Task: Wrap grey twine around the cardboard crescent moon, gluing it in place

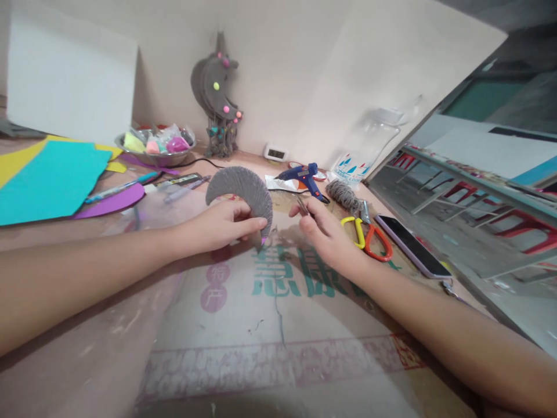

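My left hand (230,220) is closed on a crescent moon (246,186) wrapped in grey yarn, thumb on the front and fingers behind it. A bit of purple shows at its lower tip. My right hand (324,232) is apart from the crescent, to its right, its fingers pinched on a thin, metallic-looking piece (303,205) whose kind I cannot make out. Below the hands, a loose grey yarn strand (279,316) lies on the printed cardboard (243,325). Beyond my right hand are a grey yarn bundle (343,195) and scissors (378,242) with yellow and orange handles.
A blue glue gun (302,175), a small digital clock (275,152) and a plastic jug (365,142) stand behind. At right lies a phone (413,245). Coloured sheets (52,180) and a metal bowl (161,158) are at left. A decorated moon hanging (217,93) is against the wall.
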A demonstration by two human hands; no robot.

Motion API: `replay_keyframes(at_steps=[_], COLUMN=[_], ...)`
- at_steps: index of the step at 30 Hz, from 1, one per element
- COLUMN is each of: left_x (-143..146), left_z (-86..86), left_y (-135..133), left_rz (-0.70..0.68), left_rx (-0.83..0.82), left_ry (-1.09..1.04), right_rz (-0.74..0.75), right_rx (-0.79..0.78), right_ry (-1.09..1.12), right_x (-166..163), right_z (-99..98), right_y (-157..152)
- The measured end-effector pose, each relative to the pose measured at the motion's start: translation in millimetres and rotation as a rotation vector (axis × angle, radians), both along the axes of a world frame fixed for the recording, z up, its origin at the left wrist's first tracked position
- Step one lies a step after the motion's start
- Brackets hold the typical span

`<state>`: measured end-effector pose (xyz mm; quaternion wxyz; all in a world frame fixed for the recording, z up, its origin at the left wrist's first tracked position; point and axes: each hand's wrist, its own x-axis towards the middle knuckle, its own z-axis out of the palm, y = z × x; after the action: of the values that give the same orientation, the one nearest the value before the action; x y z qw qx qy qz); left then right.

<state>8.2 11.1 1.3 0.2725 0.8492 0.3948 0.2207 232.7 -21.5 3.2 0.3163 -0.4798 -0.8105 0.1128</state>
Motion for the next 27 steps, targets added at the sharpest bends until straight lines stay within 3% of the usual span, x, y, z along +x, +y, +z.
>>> replay_keyframes(at_steps=[10, 27], left_x=[-0.7, -0.9], left_z=[-0.2, 0.8], left_y=[-0.2, -0.9], left_rz=[0.012, -0.009], left_rx=[0.031, 0.069], left_ry=[0.014, 0.046], right_rz=[0.094, 0.112], right_rx=[0.38, 0.487], right_ry=[-0.392, -0.509], right_x=[5.5, 0.0], right_z=[-4.9, -7.0], right_y=[-7.8, -7.4])
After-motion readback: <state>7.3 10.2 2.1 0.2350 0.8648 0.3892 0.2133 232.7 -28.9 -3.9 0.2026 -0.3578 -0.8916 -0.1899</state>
